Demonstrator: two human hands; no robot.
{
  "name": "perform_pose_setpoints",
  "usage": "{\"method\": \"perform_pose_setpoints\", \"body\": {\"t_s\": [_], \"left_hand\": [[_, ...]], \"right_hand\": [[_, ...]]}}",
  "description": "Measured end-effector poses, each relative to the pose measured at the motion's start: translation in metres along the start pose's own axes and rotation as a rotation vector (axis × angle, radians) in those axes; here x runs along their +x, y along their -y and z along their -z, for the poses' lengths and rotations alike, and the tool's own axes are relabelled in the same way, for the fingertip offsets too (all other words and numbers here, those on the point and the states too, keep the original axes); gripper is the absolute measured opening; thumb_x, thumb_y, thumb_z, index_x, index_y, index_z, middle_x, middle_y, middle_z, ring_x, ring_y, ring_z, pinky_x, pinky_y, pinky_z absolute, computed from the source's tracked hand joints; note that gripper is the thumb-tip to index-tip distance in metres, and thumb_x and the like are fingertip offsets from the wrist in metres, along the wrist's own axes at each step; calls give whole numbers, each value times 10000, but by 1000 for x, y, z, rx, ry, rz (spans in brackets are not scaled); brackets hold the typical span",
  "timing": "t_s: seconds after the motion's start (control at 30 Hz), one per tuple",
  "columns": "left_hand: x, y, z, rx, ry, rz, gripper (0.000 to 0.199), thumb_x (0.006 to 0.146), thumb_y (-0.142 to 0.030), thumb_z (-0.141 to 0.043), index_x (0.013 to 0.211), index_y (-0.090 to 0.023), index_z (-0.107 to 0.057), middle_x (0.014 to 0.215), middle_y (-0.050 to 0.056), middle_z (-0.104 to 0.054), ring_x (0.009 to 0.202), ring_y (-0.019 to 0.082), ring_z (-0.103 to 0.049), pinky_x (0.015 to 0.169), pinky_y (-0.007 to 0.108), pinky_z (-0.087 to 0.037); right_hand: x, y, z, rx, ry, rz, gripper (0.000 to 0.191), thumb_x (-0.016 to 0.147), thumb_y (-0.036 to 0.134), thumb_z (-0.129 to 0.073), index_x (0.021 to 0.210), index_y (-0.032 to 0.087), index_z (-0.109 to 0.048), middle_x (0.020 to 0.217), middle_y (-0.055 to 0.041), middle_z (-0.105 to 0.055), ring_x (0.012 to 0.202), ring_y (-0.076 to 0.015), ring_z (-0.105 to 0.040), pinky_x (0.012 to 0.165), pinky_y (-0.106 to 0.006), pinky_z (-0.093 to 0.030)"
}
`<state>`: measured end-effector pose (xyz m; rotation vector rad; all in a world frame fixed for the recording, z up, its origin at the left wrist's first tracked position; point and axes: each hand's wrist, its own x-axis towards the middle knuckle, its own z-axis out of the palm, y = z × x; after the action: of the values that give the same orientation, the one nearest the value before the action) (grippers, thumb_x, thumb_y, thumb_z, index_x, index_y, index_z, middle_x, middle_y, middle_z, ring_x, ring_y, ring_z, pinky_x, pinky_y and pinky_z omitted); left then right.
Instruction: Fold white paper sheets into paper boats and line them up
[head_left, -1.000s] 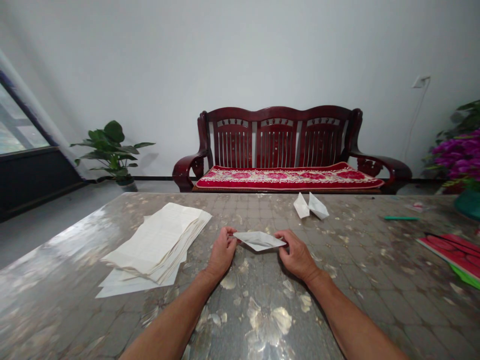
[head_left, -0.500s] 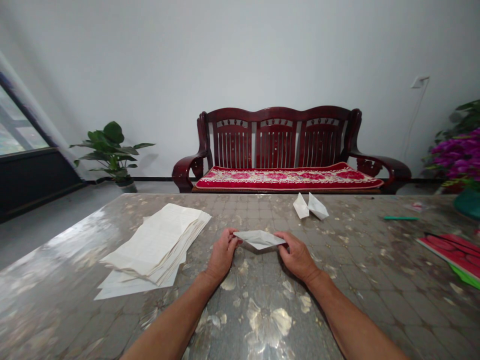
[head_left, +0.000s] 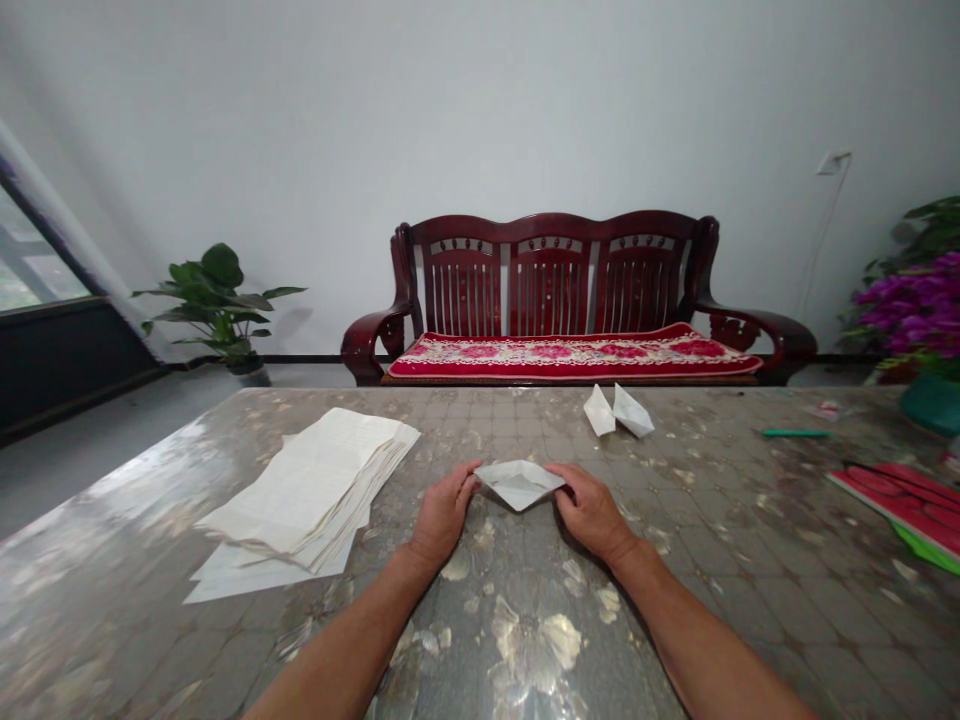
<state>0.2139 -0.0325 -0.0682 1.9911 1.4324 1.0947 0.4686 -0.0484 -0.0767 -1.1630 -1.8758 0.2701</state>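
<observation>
A folded white paper boat (head_left: 519, 484) is held between my two hands, just over the patterned tabletop. My left hand (head_left: 445, 503) pinches its left tip between thumb and fingers. At the opposite tip, my right hand (head_left: 589, 507) grips the paper the same way. The boat's near side forms a point facing down toward me. Farther back stand two finished-looking paper boats, a smaller one (head_left: 599, 411) and, close beside it on the right, another (head_left: 633, 411).
To the left lies a stack of white paper sheets (head_left: 307, 490). On the right are a green pen (head_left: 796, 433), a red book (head_left: 885, 492) with glasses on it, and a flowerpot (head_left: 930, 405). A wooden bench (head_left: 551, 270) stands beyond the table (head_left: 720, 640).
The held boat has tilted, so its near point hangs lower and more of its side faces me. Both hands keep their hold. The view has shifted slightly.
</observation>
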Motion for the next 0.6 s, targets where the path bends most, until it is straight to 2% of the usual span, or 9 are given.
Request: {"method": "perform_pose_setpoints", "body": {"t_s": [0.23, 0.43, 0.6], "left_hand": [[0, -2, 1, 19, 13, 10, 338, 904, -365, -435, 1062, -230, -701, 1030, 20, -763, 948, 198, -710, 910, 317, -534], [3, -6, 3, -18, 40, 97, 318, 894, -384, -430, 958, -230, -701, 857, 12, -764, 785, 190, -716, 803, 291, -544], [5, -5, 3, -37, 17, 121, 309, 884, -397, -426, 905, -228, -684, 819, 15, -751, 749, 195, -707, 781, 299, -538]], "right_hand": [[0, -1, 0, 10, 3, 3, 445, 777, 80, -447, 1142, 201, -671, 1078, -75, -704, 1023, -195, -650, 950, -359, -515], [1, -1, 1, 12, -12, -49, 419, 779, 93, -461, 1114, 203, -688, 1072, -72, -713, 1014, -198, -658, 949, -367, -515], [1, -1, 1, 9, 1, -76, 393, 792, 110, -469, 1087, 211, -707, 1057, -69, -724, 993, -202, -669, 934, -367, -523]]}}
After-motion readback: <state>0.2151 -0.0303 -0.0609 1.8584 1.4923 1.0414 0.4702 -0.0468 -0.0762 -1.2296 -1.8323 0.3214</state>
